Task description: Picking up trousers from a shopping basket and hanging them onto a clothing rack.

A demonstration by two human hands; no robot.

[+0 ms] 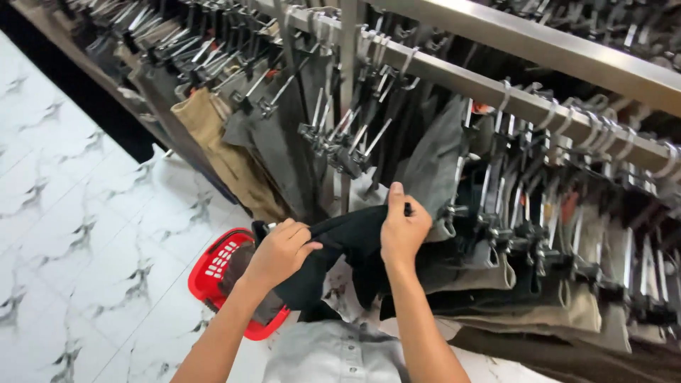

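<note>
A black garment (347,245) is stretched between both my hands in front of a clothes rail. My left hand (280,252) grips its left end, just above a red basket. My right hand (402,227) pinches the garment's upper right edge, thumb up, close to the hanging trousers. The lower part of the black cloth droops toward my grey shirt (333,354).
A steel rail (496,92) runs diagonally across, crowded with clip hangers (340,142) carrying grey, tan (227,152) and dark trousers. A red plastic basket (213,273) with dark clothes stands on the white marbled floor (78,234) at my left. A second rail (567,50) sits behind.
</note>
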